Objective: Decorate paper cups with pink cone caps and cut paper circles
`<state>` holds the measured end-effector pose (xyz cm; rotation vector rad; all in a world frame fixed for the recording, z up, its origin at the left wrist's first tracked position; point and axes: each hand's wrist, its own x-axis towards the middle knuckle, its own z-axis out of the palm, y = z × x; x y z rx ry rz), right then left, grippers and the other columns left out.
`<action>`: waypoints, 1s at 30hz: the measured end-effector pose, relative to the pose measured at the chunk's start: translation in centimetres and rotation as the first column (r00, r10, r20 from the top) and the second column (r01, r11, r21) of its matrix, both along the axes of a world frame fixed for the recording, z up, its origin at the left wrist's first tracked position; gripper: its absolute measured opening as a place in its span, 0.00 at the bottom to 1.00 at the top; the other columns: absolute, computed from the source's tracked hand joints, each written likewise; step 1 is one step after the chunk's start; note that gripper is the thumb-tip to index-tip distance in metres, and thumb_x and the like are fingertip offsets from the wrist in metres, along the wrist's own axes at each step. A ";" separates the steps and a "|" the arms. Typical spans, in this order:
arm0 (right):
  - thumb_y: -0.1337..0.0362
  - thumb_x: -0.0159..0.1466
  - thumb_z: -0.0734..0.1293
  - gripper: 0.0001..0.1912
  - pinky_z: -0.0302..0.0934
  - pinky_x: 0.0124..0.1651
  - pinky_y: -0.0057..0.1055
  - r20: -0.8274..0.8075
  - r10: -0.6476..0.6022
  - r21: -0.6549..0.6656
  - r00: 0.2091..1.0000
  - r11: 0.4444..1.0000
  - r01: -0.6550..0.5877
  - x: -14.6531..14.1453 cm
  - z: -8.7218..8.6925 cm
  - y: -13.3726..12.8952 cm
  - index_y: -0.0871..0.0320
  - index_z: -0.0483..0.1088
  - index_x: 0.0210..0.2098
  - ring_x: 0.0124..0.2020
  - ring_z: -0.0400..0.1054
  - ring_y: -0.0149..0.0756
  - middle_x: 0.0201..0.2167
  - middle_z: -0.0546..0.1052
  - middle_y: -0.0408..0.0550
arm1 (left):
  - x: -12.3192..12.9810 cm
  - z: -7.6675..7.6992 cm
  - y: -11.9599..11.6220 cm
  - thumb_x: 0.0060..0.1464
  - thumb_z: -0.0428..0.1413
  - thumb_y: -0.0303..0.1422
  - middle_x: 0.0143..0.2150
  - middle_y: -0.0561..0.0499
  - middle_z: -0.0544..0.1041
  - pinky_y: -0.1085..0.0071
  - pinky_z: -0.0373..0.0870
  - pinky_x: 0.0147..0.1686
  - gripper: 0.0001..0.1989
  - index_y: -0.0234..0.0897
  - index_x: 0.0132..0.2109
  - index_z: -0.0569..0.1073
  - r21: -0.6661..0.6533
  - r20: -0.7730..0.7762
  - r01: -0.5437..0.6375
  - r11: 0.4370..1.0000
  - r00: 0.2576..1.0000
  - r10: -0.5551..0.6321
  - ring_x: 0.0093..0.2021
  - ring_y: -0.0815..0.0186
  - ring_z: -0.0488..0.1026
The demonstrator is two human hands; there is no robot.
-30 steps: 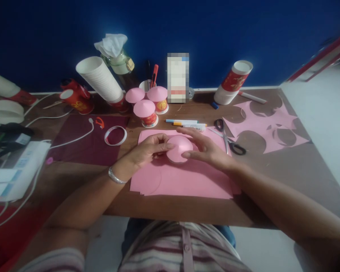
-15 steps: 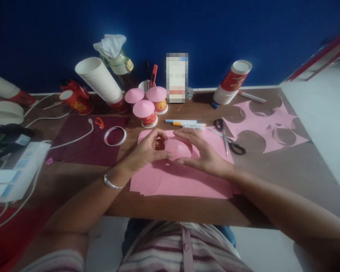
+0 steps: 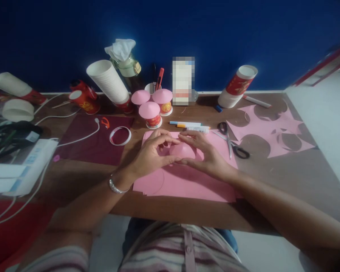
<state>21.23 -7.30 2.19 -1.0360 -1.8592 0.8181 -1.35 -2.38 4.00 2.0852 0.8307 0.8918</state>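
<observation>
A shallow pink paper cone (image 3: 184, 150) is held between my hands, just over a stack of pink paper sheets (image 3: 187, 185). My left hand (image 3: 154, 151) curves around the cone's left side, its thumb along the near rim. On the other side, my right hand (image 3: 205, 154) grips the cone with fingers on the far edge and thumb at the near edge. The fingertips of both hands nearly meet. Behind the left hand stand three small red paper cups, each topped by a pink cone; the nearest has a cone roof (image 3: 149, 110).
Black-handled scissors (image 3: 229, 141) lie right of the sheets, beside a cut-out pink paper scrap (image 3: 260, 124). Markers (image 3: 189, 124) lie behind the hands. A white ring (image 3: 120, 136), a tall cup stack (image 3: 109, 81) and a white cable (image 3: 79, 140) are at left.
My left hand has shifted around the cone, its fingers now reaching toward the right fingertips along the far edge. The whole view has moved slightly, so objects appear further right.
</observation>
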 end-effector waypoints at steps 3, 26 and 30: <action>0.53 0.64 0.75 0.35 0.59 0.69 0.57 -0.001 -0.005 -0.010 1.000 1.000 0.005 0.2 0.1 -0.1 0.42 0.64 0.68 0.67 0.61 0.50 0.63 0.68 0.53 | -0.2 -0.4 0.1 0.48 0.72 0.41 0.50 0.46 0.72 0.67 0.77 0.45 0.24 0.40 0.50 0.78 -0.058 0.032 -0.004 0.998 0.999 0.006 0.44 0.67 0.73; 0.44 0.65 0.70 0.20 0.66 0.36 0.33 -0.294 -0.343 -0.465 0.892 0.867 0.180 0.4 0.1 0.3 0.57 0.70 0.35 0.31 0.69 0.33 0.29 0.73 0.43 | 0.1 -0.5 0.5 0.59 0.60 0.51 0.27 0.57 0.63 0.75 0.53 0.23 0.22 0.36 0.33 0.68 -0.726 0.128 0.006 0.687 0.984 0.127 0.24 0.75 0.58; 0.44 0.61 0.74 0.23 0.62 0.30 0.30 -0.392 -0.329 -0.560 0.859 0.826 0.061 0.2 0.0 0.4 0.56 0.66 0.36 0.27 0.65 0.30 0.27 0.70 0.40 | 0.5 0.0 0.2 0.53 0.64 0.51 0.25 0.59 0.59 0.75 0.44 0.22 0.24 0.36 0.31 0.66 -0.797 0.104 0.032 0.603 0.991 0.085 0.22 0.76 0.53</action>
